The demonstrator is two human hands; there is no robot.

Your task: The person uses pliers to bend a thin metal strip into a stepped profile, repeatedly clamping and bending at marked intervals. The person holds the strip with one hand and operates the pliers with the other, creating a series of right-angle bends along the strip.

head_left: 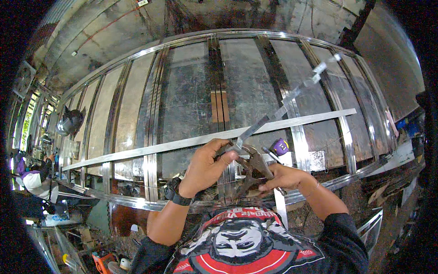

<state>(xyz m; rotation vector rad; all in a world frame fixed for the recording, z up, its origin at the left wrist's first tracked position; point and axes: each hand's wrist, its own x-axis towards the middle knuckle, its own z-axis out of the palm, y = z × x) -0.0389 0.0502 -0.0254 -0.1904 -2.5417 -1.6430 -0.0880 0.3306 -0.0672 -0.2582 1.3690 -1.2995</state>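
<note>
My left hand, with a black watch at its wrist, pinches the near end of a thin shiny metal strip. The strip slants up and away to the right over the metal frame. My right hand is closed around the handles of worn metal pliers. The jaws are close to the strip's near end, by my left fingertips; whether they grip it I cannot tell. Under the strip, a long flat metal bar lies crosswise on the frame. A purple tape measure sits just beyond the pliers.
A large metal frame with several crossbars spreads before me over dark sheets. A dark helmet rests at its left end. Beyond that corner is another person. An orange tool lies at the lower left.
</note>
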